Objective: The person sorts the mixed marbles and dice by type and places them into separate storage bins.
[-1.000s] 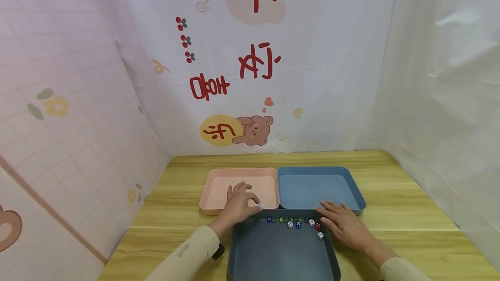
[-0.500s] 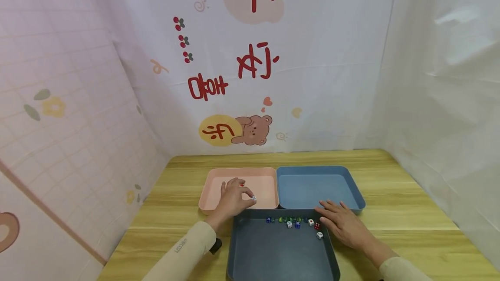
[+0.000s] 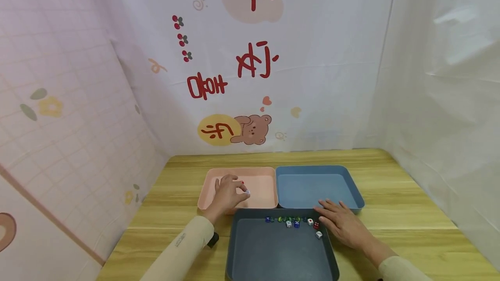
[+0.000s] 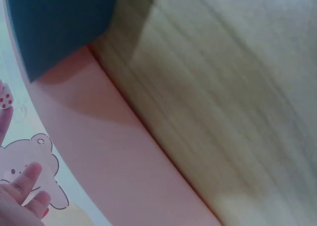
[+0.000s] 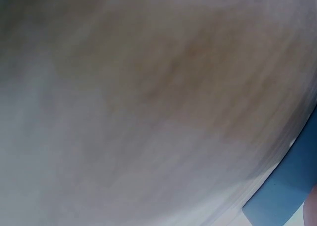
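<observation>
My left hand [image 3: 225, 194] is over the pink tray [image 3: 265, 203], pinching a white die [image 3: 248, 192] between thumb and index finger. Close up in the left wrist view, red dots show on that white die [image 4: 5, 98]. Beyond the fingers, a small red die [image 3: 242, 182] sits in the pink tray, partly hidden by the hand. My right hand [image 3: 343, 224] rests at the right back corner of the dark tray [image 3: 273, 255], fingers extended toward the front edge of the blue tray [image 3: 318, 185]. It holds nothing.
Along the back of the dark tray lie blue dice [image 3: 297, 224], white dice [image 3: 319, 234], a red die [image 3: 316, 225] and several green marbles [image 3: 289, 219]. The pink and blue trays stand side by side behind it on a wooden table [image 3: 410, 216]. Printed cloth [image 3: 324, 55] hangs behind.
My left hand has moved left and farther back with the white die, from near the dark tray's back rim to over the pink tray. My right hand stays in place.
</observation>
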The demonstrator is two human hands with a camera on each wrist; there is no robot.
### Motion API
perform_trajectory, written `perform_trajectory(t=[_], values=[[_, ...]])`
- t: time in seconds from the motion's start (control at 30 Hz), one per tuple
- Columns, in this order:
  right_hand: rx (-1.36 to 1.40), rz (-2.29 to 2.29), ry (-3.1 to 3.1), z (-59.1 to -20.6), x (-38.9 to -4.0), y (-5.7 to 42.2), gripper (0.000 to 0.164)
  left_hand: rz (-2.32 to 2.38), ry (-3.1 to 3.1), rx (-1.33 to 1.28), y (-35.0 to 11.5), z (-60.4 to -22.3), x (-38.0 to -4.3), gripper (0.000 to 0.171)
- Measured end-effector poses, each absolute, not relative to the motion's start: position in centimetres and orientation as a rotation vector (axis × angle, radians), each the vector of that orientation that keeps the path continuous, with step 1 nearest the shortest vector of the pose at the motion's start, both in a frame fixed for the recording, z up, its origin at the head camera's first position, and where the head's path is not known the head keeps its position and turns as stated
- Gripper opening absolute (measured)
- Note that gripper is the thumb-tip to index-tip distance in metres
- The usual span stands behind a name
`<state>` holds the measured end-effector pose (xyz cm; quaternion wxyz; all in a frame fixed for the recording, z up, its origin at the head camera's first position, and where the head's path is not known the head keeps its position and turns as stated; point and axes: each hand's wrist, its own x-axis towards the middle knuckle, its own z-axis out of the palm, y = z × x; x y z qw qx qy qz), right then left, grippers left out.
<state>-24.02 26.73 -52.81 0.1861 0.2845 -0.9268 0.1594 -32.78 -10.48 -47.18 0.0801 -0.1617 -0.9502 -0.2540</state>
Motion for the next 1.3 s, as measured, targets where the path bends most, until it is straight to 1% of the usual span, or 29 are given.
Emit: perform_trajectory(t=[0.17, 0.43, 1.0, 1.3], values=[[0.793, 0.454, -2.625, -52.8, -24.0, 26.8, 0.034, -0.797, -2.851, -0.438, -10.4, -47.0, -33.4, 0.012], [0.784, 0.452, -2.636, -53.1, -24.2, 27.0, 0.035, -0.827, -2.856, -0.376, -10.5, -47.0, -34.2, 0.01], [0.77, 0.471, -2.664, -53.4, -24.5, 27.2, 0.036, -0.809, -2.892, -0.215, -10.9, -48.2, -36.8, 0.012], [0.765, 0.511, -2.653, -52.7, -24.1, 26.9, 0.034, -0.822, -2.875, -0.173, -11.4, -48.7, -37.0, 0.015]])
